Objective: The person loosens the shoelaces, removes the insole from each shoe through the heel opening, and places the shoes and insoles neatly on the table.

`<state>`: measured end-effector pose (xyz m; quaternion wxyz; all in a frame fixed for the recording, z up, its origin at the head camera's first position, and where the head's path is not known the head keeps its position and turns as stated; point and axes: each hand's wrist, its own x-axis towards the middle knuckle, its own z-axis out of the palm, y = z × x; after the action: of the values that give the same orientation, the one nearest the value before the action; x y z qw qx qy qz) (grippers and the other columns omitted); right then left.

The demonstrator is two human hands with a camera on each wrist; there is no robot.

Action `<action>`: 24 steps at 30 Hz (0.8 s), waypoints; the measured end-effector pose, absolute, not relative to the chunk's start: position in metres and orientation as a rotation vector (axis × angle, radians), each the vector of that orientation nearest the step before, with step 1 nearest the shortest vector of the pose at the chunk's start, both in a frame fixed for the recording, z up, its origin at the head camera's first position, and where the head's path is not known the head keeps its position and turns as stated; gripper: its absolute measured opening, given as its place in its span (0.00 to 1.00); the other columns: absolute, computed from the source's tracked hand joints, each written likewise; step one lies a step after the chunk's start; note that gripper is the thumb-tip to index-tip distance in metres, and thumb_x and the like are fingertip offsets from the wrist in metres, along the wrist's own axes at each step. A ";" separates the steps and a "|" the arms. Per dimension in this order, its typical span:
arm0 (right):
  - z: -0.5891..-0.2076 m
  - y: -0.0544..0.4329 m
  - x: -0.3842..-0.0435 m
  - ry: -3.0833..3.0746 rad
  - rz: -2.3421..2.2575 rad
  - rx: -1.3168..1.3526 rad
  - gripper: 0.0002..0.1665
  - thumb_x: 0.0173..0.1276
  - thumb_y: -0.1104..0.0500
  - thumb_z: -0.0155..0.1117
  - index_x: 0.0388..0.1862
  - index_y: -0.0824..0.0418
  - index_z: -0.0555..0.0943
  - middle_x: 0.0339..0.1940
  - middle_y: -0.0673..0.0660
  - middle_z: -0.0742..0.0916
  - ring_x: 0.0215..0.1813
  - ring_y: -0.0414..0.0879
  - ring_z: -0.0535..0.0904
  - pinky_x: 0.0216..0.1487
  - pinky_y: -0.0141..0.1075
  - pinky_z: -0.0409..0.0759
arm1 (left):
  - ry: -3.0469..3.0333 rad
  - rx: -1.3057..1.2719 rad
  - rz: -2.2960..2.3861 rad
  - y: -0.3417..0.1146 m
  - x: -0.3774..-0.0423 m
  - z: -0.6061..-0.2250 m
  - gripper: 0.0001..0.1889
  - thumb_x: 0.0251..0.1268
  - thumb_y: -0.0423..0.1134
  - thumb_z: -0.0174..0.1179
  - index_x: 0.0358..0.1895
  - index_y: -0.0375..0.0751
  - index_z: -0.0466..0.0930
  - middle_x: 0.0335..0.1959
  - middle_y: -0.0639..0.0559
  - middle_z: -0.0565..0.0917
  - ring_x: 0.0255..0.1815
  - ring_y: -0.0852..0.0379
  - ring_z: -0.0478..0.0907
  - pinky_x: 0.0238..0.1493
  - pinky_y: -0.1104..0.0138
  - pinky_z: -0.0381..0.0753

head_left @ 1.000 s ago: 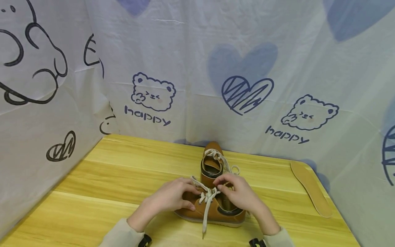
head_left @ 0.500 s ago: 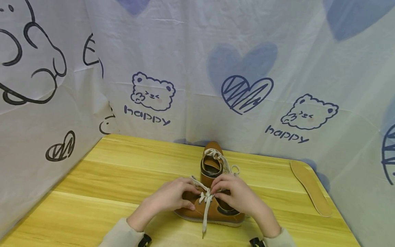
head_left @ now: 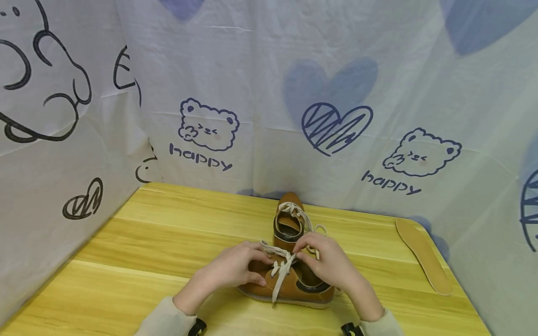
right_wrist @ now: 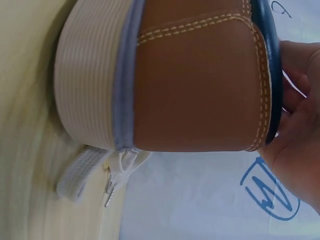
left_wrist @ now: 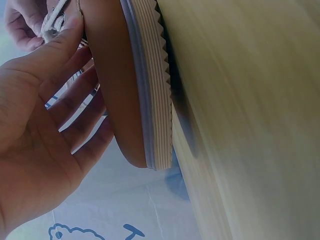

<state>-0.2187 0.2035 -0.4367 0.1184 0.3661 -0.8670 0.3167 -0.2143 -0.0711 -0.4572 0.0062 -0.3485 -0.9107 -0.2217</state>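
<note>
A brown leather shoe (head_left: pixel 290 291) lies sideways across the table's front, its toe to the left. My left hand (head_left: pixel 235 263) holds its front part; in the left wrist view the thumb presses near the laces and the other fingers (left_wrist: pixel 87 95) spread along the far side. With thumb and forefinger, my right hand (head_left: pixel 325 261) pinches the white shoelace (head_left: pixel 282 275) at the knot above the tongue. One lace end hangs down the near side. In the right wrist view, the shoe's heel (right_wrist: pixel 200 90) hides most of that hand's fingertips.
A matching brown shoe (head_left: pixel 290 199) with white laces stands right behind, toe toward the back wall. A tan insole (head_left: pixel 424 256) lies along the right edge of the wooden table (head_left: pixel 168 224). Printed cloth (head_left: pixel 269 93) hangs behind and at both sides.
My right hand went left to the knot, then drew back right and slightly up. The hanging lace end has become shorter and swung left. My left hand stays in place on the shoe.
</note>
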 end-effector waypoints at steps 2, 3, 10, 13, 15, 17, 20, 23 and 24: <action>-0.437 0.204 -0.219 -2.543 0.947 1.022 0.10 0.68 0.68 0.72 0.41 0.53 0.85 0.43 0.44 0.88 0.48 0.41 0.84 0.51 0.47 0.86 | -2.852 -1.089 -0.702 -0.071 -0.214 -0.457 0.24 0.53 0.52 0.79 0.55 0.53 0.90 0.60 0.56 0.83 0.64 0.50 0.78 0.60 0.51 0.82; -0.438 0.204 -0.220 -2.547 0.960 0.999 0.10 0.68 0.68 0.72 0.42 0.54 0.85 0.42 0.44 0.87 0.47 0.41 0.84 0.49 0.47 0.86 | -2.853 -1.088 -0.702 -0.071 -0.214 -0.457 0.24 0.53 0.52 0.79 0.56 0.54 0.90 0.59 0.57 0.83 0.64 0.50 0.78 0.60 0.51 0.82; -0.440 0.207 -0.221 -2.600 1.001 0.916 0.07 0.70 0.68 0.70 0.43 0.57 0.85 0.41 0.46 0.87 0.44 0.42 0.84 0.48 0.42 0.86 | -2.854 -1.084 -0.689 -0.071 -0.213 -0.456 0.24 0.53 0.52 0.79 0.56 0.55 0.90 0.55 0.60 0.84 0.61 0.53 0.79 0.58 0.53 0.83; -0.439 0.209 -0.221 -2.652 1.008 0.921 0.08 0.70 0.68 0.70 0.42 0.55 0.85 0.41 0.45 0.86 0.46 0.42 0.83 0.49 0.44 0.86 | -2.854 -1.083 -0.687 -0.071 -0.213 -0.456 0.25 0.53 0.52 0.79 0.56 0.54 0.90 0.55 0.59 0.84 0.61 0.52 0.79 0.59 0.53 0.82; -0.438 0.210 -0.221 -2.670 1.012 0.940 0.09 0.70 0.67 0.70 0.42 0.53 0.85 0.42 0.44 0.86 0.47 0.44 0.83 0.51 0.47 0.86 | -2.856 -1.082 -0.688 -0.071 -0.213 -0.456 0.25 0.53 0.52 0.79 0.56 0.54 0.90 0.56 0.58 0.84 0.62 0.51 0.79 0.59 0.52 0.82; -0.437 0.212 -0.221 -2.662 1.026 0.973 0.10 0.69 0.67 0.70 0.43 0.53 0.85 0.44 0.45 0.87 0.49 0.45 0.84 0.52 0.50 0.85 | -2.858 -1.079 -0.693 -0.071 -0.213 -0.457 0.25 0.53 0.52 0.79 0.56 0.54 0.90 0.58 0.56 0.84 0.64 0.50 0.79 0.60 0.50 0.82; -0.435 0.212 -0.220 -2.605 1.025 1.045 0.12 0.68 0.67 0.73 0.45 0.53 0.85 0.47 0.46 0.87 0.52 0.46 0.84 0.55 0.51 0.85 | -2.858 -1.082 -0.702 -0.071 -0.213 -0.457 0.25 0.53 0.52 0.79 0.56 0.54 0.90 0.60 0.54 0.83 0.65 0.48 0.78 0.61 0.50 0.81; -0.434 0.209 -0.220 -2.531 0.985 1.135 0.14 0.64 0.68 0.76 0.42 0.51 0.85 0.47 0.46 0.87 0.53 0.43 0.83 0.56 0.47 0.84 | -2.854 -1.087 -0.706 -0.071 -0.214 -0.458 0.25 0.53 0.52 0.79 0.56 0.54 0.90 0.61 0.54 0.83 0.65 0.49 0.78 0.60 0.50 0.82; -0.434 0.208 -0.220 -2.515 0.961 1.160 0.14 0.63 0.68 0.77 0.41 0.51 0.85 0.47 0.46 0.87 0.53 0.43 0.82 0.56 0.47 0.84 | -2.852 -1.090 -0.706 -0.071 -0.214 -0.458 0.24 0.53 0.52 0.79 0.56 0.54 0.90 0.60 0.54 0.83 0.65 0.49 0.78 0.60 0.50 0.82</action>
<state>-0.2199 0.2082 -0.4341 0.1048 0.3935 -0.8531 0.3262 -0.2144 -0.0708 -0.4577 0.0040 -0.3478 -0.9101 -0.2252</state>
